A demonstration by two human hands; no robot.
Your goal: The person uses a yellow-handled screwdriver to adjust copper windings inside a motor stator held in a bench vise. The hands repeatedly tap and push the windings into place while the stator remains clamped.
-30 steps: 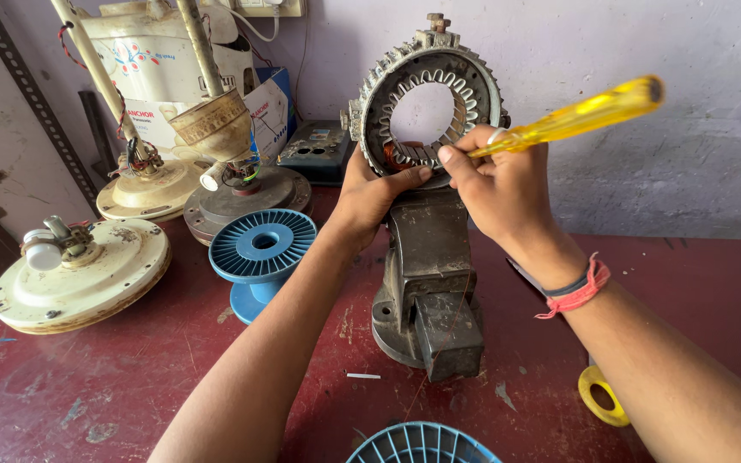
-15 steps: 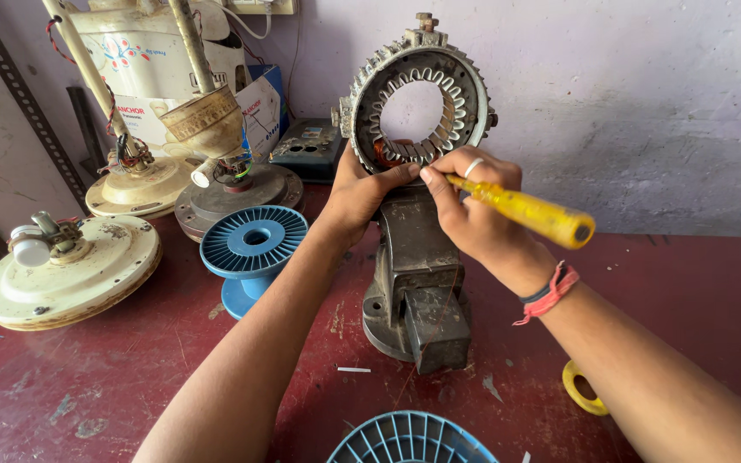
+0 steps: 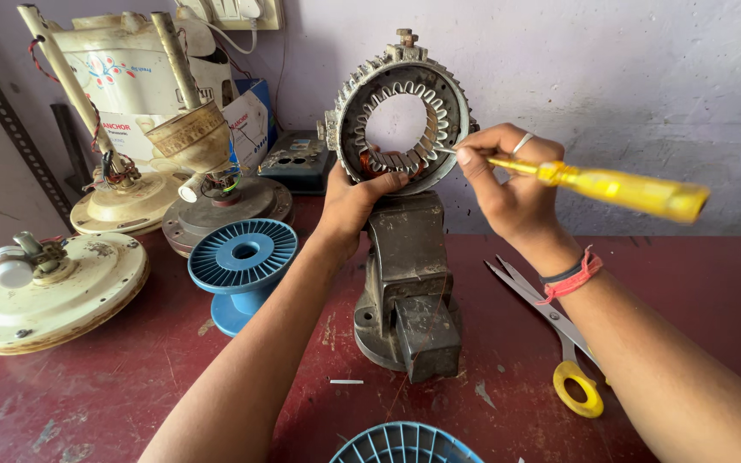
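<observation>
Head view looks down on a ring-shaped motor stator (image 3: 405, 107), a grey metal ring with a toothed inner edge and copper-coloured winding showing at its lower left, standing upright in the top of a worn dark bench vise (image 3: 408, 283) on a red table (image 3: 688, 283) close to the wall. The left hand (image 3: 355, 201) is curled against the stator's lower rim, its fingertips touching the inner edge near the copper wire; it grips nothing else. The right hand (image 3: 508, 176) is closed round a yellow-handled screwdriver (image 3: 619, 189), whose thin metal tip reaches into the stator's slots on the right side of the opening; a ring sits on one finger and a red band on the wrist. Scissors with yellow handles (image 3: 559, 343) lie on the table under the right forearm. A blue plastic spool (image 3: 242, 261) stands left of the vise, and the rim of a second blue spool (image 3: 405, 441) shows at the bottom edge; whether either carries wire cannot be told. Cream-coloured ceiling fan motor housings (image 3: 49, 287) sit further left.
</observation>
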